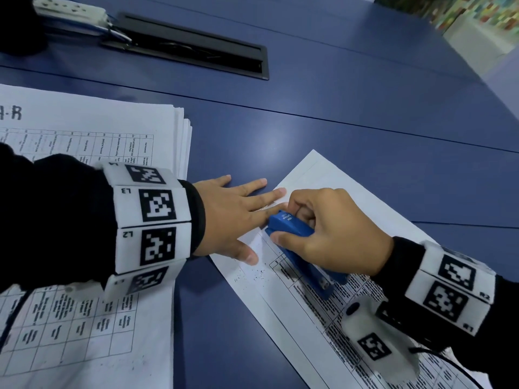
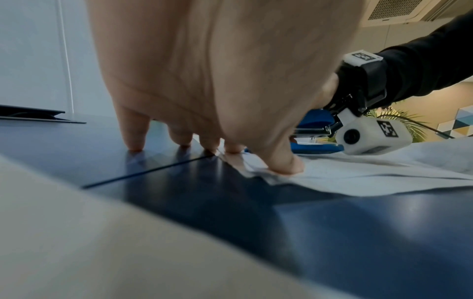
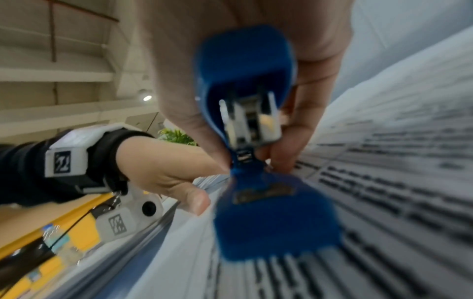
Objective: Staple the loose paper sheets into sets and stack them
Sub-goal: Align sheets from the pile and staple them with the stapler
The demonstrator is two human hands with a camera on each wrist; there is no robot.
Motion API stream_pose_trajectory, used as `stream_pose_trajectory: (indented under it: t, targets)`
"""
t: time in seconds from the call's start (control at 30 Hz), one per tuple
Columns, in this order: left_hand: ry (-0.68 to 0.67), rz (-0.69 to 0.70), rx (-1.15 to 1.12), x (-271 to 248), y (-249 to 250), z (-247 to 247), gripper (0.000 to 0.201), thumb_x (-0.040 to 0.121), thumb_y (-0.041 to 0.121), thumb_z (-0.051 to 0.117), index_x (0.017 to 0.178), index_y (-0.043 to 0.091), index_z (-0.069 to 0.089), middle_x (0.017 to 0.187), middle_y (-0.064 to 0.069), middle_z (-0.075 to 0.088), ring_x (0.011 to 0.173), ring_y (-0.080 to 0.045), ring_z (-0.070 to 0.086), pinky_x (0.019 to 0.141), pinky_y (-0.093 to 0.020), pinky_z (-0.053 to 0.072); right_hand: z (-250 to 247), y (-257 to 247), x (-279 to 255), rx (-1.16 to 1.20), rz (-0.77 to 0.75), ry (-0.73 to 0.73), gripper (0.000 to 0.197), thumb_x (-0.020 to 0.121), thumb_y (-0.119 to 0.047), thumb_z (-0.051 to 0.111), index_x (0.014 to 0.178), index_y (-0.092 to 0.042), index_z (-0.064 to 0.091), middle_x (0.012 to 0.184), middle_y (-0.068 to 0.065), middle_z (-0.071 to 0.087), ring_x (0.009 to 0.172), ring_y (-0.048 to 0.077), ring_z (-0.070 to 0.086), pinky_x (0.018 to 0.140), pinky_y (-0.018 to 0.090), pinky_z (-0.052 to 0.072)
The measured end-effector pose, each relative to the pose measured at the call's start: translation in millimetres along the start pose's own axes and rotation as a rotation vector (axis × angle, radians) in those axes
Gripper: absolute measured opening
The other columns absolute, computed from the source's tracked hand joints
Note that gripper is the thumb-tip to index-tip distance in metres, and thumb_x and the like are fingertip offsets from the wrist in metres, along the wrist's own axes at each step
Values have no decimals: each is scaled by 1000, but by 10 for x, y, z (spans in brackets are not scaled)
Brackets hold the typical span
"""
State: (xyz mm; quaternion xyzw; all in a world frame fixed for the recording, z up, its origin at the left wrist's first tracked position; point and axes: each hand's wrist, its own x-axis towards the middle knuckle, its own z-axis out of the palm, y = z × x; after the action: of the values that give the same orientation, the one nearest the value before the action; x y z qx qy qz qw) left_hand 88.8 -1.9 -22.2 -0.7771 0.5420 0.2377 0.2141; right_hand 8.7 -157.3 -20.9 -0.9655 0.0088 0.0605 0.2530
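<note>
On the blue tabletop (image 1: 337, 108), just right of centre, your set of printed sheets (image 1: 331, 186) lies at an angle, its upper-left corner between your two hands. Your left hand (image 1: 224, 217) is spread flat with straight fingers: the thumb and the fingers nearest it press the paper's corner edge, while the outer fingertips rest on bare tabletop, as the left wrist view shows. Your right hand (image 1: 331, 234) is wrapped around the blue stapler (image 1: 292, 228), thumb on one side and fingers curled over the top, with the stapler's nose set over that corner and its base lying on the page. From the right wrist view the stapler's mouth looks slightly parted, so the staple probably isn't driven yet, though motion blur makes that uncertain.

Paper this thin is light, floppy and slick sheet on sheet, so the layers will likely slide out of register unless you keep them pinned close to the stapler; hold flat near the corner rather than pinching an edge, which would buckle it. The stapler is rigid and takes a firm squeeze; grip it toward the front, where your push acts.

Well apart to the left, a thick pile of printed pages (image 1: 112, 127) waits under your left forearm.
</note>
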Motion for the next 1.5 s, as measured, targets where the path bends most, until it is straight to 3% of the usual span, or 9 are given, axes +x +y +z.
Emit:
stream_pose_trajectory:
  t: [0.17,0.27,0.47,0.7,0.87,1.03,1.13,1.3,1.5]
  targets:
    - [-4,2,-5,-10,-1,-13,81,90,65,24,146,26,-19,148,8,-38,142,-20,-26,118,-47,8,0,101,16,236,74,-31,27,72,-29,77,71,-10,57,49,-1,53,44,11,40,51,26,37]
    - [11,-4,-15,-1,-5,9,85,89,67,25,143,27,-27,149,9,-37,142,-19,-25,118,-47,9,-10,72,-34,52,-16,-25,28,72,-34,76,73,-16,54,49,-5,50,47,10,43,49,16,34]
    - [21,-2,-47,2,-10,9,87,88,67,28,142,29,-29,149,11,-35,143,-18,-24,118,-47,8,-121,120,-133,-216,-53,-43,28,75,-47,67,83,-27,48,55,-10,49,55,10,48,51,18,32]
    - [20,7,-83,-20,-30,-55,89,87,67,34,145,30,-24,152,15,-28,144,-15,-18,118,-46,13,-278,257,-84,-330,-64,53,36,80,-34,65,113,-33,50,96,-11,52,78,12,50,71,36,48]
    - [22,19,-146,-22,-58,-89,90,87,63,42,148,31,-15,153,17,-24,144,-12,-16,118,-44,16,-196,281,-47,-619,-324,180,22,72,-19,72,94,-19,64,95,3,58,80,27,53,72,38,43]
    - [56,62,-189,1,-93,-66,82,85,63,47,148,38,1,155,21,-16,145,-11,-13,117,-44,18,-15,129,-33,-597,-575,215,12,80,-18,61,87,-22,69,82,-3,62,76,24,56,80,39,38]
    - [65,74,-193,12,-103,-50,71,85,63,47,145,35,20,155,22,-13,145,-12,-12,116,-45,21,64,130,28,-679,-599,139,15,79,-15,67,88,-26,69,81,-9,65,74,20,53,79,38,41]
    - [80,82,-187,7,-98,-38,72,85,63,46,146,35,19,155,20,-13,145,-13,-12,115,-46,22,60,106,109,-689,-648,147,13,71,-10,72,74,-21,65,65,-6,59,60,22,50,61,31,43]
    - [84,57,-116,-15,-66,-37,77,86,65,42,148,32,9,155,19,-12,146,-14,-11,115,-48,22,13,132,126,-578,-582,80,23,81,-20,42,76,-19,65,76,-4,63,63,23,49,62,35,43]
